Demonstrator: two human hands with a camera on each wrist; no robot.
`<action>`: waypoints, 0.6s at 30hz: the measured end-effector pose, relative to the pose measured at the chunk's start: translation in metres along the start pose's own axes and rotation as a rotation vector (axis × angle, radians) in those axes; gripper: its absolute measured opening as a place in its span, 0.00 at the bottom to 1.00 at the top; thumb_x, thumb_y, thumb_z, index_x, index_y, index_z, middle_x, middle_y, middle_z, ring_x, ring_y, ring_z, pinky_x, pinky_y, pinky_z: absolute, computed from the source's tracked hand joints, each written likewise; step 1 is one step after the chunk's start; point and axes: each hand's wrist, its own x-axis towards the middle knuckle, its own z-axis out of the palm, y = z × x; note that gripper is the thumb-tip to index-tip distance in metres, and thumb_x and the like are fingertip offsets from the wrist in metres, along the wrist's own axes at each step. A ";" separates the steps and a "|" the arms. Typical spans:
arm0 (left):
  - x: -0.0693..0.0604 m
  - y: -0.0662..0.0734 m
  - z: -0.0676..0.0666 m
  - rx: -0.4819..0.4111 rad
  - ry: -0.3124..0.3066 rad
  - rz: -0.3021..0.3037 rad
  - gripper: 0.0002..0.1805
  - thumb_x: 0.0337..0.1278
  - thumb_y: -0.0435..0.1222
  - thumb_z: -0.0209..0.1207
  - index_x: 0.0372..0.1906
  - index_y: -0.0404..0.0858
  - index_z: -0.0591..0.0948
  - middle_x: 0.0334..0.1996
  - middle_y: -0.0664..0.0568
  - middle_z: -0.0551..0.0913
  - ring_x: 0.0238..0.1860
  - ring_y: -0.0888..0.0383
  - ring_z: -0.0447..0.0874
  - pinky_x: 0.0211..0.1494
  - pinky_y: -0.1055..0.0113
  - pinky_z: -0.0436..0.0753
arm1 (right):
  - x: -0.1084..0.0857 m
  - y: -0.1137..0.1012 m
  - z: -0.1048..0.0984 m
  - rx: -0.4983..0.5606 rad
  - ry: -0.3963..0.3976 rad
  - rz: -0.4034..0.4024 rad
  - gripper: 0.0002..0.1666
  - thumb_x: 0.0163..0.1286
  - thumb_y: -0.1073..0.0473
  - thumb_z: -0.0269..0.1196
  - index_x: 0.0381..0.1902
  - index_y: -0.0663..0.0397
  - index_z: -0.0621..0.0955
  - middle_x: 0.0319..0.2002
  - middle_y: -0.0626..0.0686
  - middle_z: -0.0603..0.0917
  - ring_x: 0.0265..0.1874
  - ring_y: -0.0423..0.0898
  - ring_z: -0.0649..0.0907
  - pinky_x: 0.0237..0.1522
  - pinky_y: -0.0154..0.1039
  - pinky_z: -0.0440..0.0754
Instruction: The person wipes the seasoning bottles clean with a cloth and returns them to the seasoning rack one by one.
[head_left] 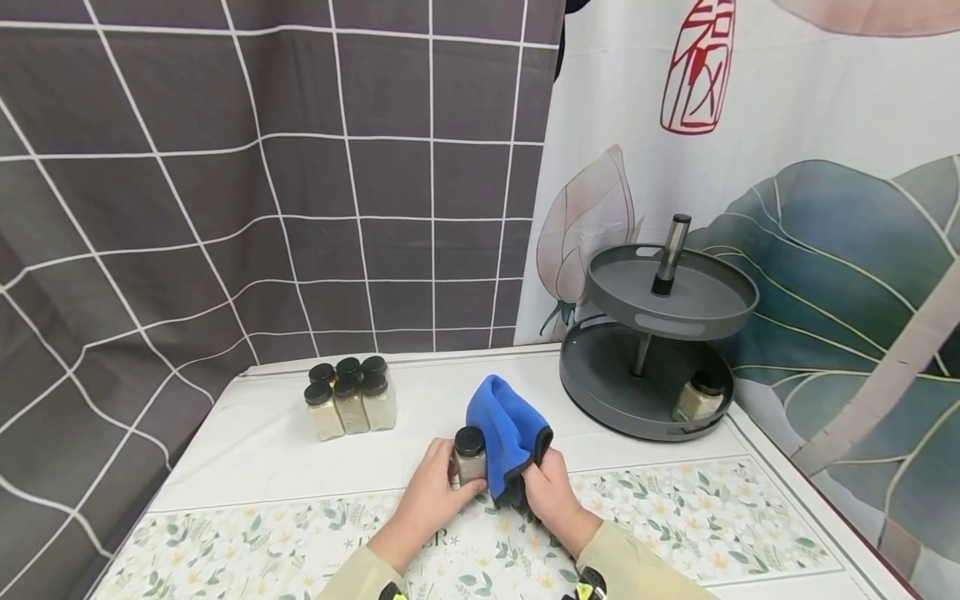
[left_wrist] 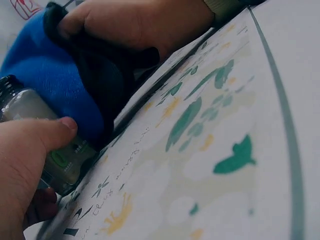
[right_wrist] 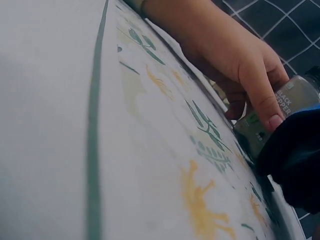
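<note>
Above the front part of the table, my left hand (head_left: 431,500) grips a spice jar (head_left: 470,465) with a black lid, thumb across its side. The jar's label (right_wrist: 285,102) reads "BLACK PEPPER" in the right wrist view. A blue cloth (head_left: 504,421) with black edging lies against the jar's right side, held by my right hand (head_left: 557,500). In the left wrist view, the right thumb (left_wrist: 75,22) presses on the cloth's dark edge; folds of cloth hide most of the other fingers. The jar (left_wrist: 27,105) leans in that tilted view, close to the tabletop.
Several black-lidded spice jars (head_left: 348,408) stand grouped at the back left. A grey two-tier round rack (head_left: 592,408) stands at the back right, with one jar (head_left: 699,402) on its lower tier. A floral mat (head_left: 712,525) covers the table's front. Curtains (head_left: 390,183) hang behind.
</note>
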 end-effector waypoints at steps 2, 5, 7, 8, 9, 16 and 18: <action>0.000 0.001 -0.002 -0.025 0.027 0.027 0.38 0.57 0.50 0.70 0.66 0.34 0.70 0.50 0.51 0.74 0.49 0.56 0.77 0.55 0.56 0.81 | 0.000 0.001 0.000 0.024 0.023 -0.071 0.17 0.79 0.64 0.52 0.60 0.63 0.79 0.53 0.56 0.86 0.54 0.42 0.83 0.61 0.39 0.78; 0.002 0.002 -0.005 -0.142 0.088 0.102 0.34 0.61 0.41 0.66 0.67 0.32 0.68 0.54 0.48 0.75 0.56 0.52 0.77 0.60 0.52 0.79 | 0.001 0.003 0.000 0.052 0.036 -0.202 0.19 0.78 0.70 0.50 0.63 0.65 0.76 0.57 0.59 0.83 0.57 0.41 0.82 0.62 0.37 0.77; 0.004 0.003 -0.007 -0.257 0.126 0.152 0.29 0.62 0.33 0.63 0.67 0.32 0.68 0.55 0.48 0.75 0.57 0.52 0.77 0.61 0.53 0.79 | 0.002 0.005 0.000 0.051 0.037 -0.268 0.21 0.76 0.73 0.49 0.64 0.65 0.74 0.58 0.60 0.82 0.59 0.40 0.81 0.62 0.35 0.77; 0.005 0.003 -0.008 -0.313 0.134 0.171 0.28 0.62 0.30 0.62 0.66 0.33 0.69 0.56 0.48 0.75 0.57 0.52 0.77 0.61 0.54 0.80 | 0.002 0.005 -0.001 0.053 0.033 -0.287 0.21 0.76 0.74 0.49 0.64 0.66 0.74 0.58 0.61 0.82 0.59 0.40 0.81 0.62 0.35 0.77; 0.006 0.004 -0.009 -0.361 0.139 0.185 0.26 0.63 0.28 0.61 0.65 0.33 0.70 0.56 0.48 0.75 0.57 0.52 0.77 0.61 0.56 0.80 | 0.002 0.005 -0.001 0.051 0.029 -0.291 0.21 0.75 0.74 0.49 0.64 0.66 0.74 0.58 0.61 0.82 0.59 0.40 0.81 0.63 0.35 0.77; 0.007 0.005 -0.013 -0.464 0.118 0.158 0.22 0.65 0.28 0.61 0.63 0.37 0.75 0.55 0.51 0.76 0.56 0.52 0.78 0.60 0.59 0.82 | 0.001 0.004 -0.001 0.033 -0.002 -0.175 0.17 0.78 0.68 0.52 0.59 0.65 0.79 0.53 0.58 0.86 0.54 0.39 0.83 0.60 0.34 0.78; 0.006 0.004 -0.013 -0.458 0.112 0.164 0.22 0.66 0.28 0.61 0.63 0.37 0.76 0.55 0.50 0.76 0.56 0.51 0.78 0.60 0.59 0.82 | 0.001 0.004 -0.001 0.021 0.006 -0.198 0.18 0.77 0.70 0.51 0.60 0.67 0.78 0.55 0.60 0.85 0.55 0.41 0.83 0.61 0.35 0.78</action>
